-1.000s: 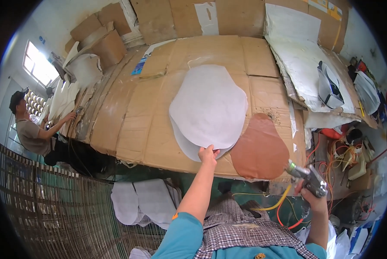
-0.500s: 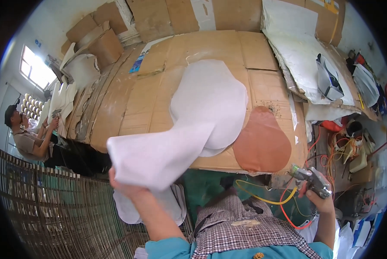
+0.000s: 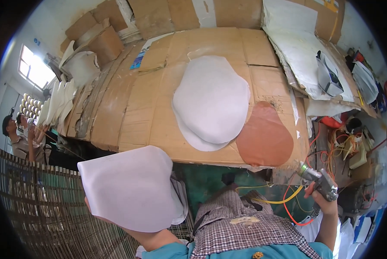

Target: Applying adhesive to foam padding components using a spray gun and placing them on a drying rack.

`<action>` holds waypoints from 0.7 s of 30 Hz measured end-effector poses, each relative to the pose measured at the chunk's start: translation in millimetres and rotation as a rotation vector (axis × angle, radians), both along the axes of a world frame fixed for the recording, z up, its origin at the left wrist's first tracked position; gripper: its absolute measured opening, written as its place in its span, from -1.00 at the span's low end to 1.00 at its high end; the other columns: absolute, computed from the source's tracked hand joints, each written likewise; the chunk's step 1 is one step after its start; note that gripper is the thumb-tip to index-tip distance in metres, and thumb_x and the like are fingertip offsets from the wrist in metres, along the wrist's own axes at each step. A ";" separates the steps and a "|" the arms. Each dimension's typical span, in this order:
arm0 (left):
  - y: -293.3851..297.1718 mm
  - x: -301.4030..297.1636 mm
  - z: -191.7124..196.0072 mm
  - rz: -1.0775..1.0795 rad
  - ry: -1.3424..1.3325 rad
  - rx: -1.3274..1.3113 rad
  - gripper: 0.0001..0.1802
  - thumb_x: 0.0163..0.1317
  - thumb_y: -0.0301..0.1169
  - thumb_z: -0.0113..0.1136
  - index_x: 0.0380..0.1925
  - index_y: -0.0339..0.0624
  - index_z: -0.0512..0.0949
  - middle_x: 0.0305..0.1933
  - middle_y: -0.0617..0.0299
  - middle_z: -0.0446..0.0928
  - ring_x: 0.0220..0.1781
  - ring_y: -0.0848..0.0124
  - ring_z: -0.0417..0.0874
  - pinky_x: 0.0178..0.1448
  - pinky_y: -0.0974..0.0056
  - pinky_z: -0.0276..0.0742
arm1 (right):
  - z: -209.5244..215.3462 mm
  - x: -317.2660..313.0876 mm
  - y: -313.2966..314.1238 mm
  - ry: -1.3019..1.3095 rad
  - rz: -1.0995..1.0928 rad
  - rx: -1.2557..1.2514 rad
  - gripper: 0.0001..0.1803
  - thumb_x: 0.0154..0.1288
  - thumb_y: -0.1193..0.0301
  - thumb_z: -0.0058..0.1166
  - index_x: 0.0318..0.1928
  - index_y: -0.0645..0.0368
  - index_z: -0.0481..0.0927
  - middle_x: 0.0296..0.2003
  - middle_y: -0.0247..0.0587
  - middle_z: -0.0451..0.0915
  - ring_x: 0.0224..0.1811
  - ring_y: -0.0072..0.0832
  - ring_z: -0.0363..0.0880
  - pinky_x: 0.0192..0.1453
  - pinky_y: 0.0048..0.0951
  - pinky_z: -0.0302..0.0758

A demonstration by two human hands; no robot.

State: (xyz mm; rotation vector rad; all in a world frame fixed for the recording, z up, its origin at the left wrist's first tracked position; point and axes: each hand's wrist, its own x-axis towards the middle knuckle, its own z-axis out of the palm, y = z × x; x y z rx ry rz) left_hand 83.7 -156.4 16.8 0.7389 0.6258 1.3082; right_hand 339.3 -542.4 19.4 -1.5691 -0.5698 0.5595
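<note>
Here, the left hand (image 3: 90,205), mostly hidden behind it, holds a white foam sheet (image 3: 131,187) out over the slatted rack (image 3: 34,203), well off the cardboard-covered table (image 3: 128,108). The right hand (image 3: 325,200) is clenched around a metal spray gun (image 3: 318,181) beside the table's reddish-brown patch (image 3: 264,138). More white sheets (image 3: 210,101) lie stacked on the cardboard.

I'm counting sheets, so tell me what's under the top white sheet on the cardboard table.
Under the top white sheet at least one more white sheet shows as a crescent along its lower left edge, lying on the cardboard table. Whether more sheets lie beneath is hidden.
</note>
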 end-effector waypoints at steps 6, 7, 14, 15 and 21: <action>3.9 -4.6 0.4 0.047 0.109 0.064 -0.43 0.19 -0.01 -0.23 -0.09 -0.29 0.44 -0.09 -0.01 0.49 -0.12 0.20 0.55 -0.11 0.04 0.51 | 4.8 1.5 -23.2 0.017 -0.245 -0.125 -0.45 -0.01 0.46 0.19 0.02 0.34 0.32 -0.46 -0.20 0.51 -0.48 -0.47 0.52 -0.27 -0.44 0.50; 4.7 -4.0 -0.7 0.053 0.127 0.072 -0.43 0.19 -0.01 -0.23 -0.09 -0.30 0.44 -0.09 -0.01 0.49 -0.12 0.20 0.55 -0.11 0.04 0.51 | 7.5 -2.3 -24.6 0.029 -0.168 -0.084 -0.43 -0.02 0.46 0.20 0.03 0.34 0.31 -0.47 -0.20 0.51 -0.48 -0.47 0.53 -0.27 -0.44 0.50; 10.2 -9.3 -9.8 0.110 0.257 0.138 -0.42 0.18 -0.01 -0.23 -0.08 -0.30 0.44 -0.09 -0.01 0.48 -0.13 0.20 0.55 -0.13 0.04 0.52 | -3.8 -10.3 19.2 0.077 -0.086 0.047 -0.48 0.00 0.45 0.19 -0.01 0.32 0.33 -0.44 -0.21 0.51 -0.44 -0.46 0.54 -0.27 -0.45 0.49; 10.3 -11.8 -10.8 0.122 0.279 0.149 -0.42 0.18 -0.01 -0.23 -0.08 -0.30 0.43 -0.09 -0.01 0.48 -0.13 0.20 0.55 -0.13 0.04 0.52 | -6.9 -8.2 25.3 0.059 -0.160 0.084 -0.53 0.02 0.44 0.19 -0.05 0.30 0.35 -0.43 -0.22 0.51 -0.44 -0.47 0.53 -0.27 -0.44 0.49; 12.7 -15.6 -13.3 0.167 0.398 0.207 -0.41 0.18 -0.01 -0.23 -0.07 -0.31 0.43 -0.09 -0.02 0.48 -0.14 0.20 0.56 -0.15 0.03 0.53 | -4.9 -2.5 12.9 0.042 -0.142 0.043 -0.54 0.04 0.41 0.17 -0.06 0.30 0.35 -0.44 -0.23 0.50 -0.44 -0.46 0.52 -0.24 -0.43 0.48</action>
